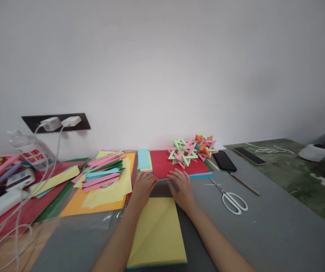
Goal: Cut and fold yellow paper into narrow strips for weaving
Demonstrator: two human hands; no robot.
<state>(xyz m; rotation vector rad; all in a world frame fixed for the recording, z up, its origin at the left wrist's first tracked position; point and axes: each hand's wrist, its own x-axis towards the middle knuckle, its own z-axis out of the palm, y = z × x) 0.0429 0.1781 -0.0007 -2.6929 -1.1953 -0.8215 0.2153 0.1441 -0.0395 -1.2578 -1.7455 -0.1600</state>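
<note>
Between my two hands, at the front edge of a red sheet (162,160), lies a thin narrow paper strip (163,180). My left hand (146,185) pinches its left end with closed fingers. At the strip's right end is my right hand (181,186), its fingers spread and bent, with the fingertips by the strip. A yellow sheet stack (159,230) lies flat between my forearms. Behind my right hand stand folded paper star shapes, one green and pink (182,152), the other orange and pink (205,145).
White-handled scissors (232,200), a pencil (244,184) and a black phone (225,161) lie right. Paper strips (105,172) cover yellow sheets at left. Beyond them are a plastic bottle (33,153), white cables (17,223) and a power strip (2,207). Another phone (249,155) lies far right.
</note>
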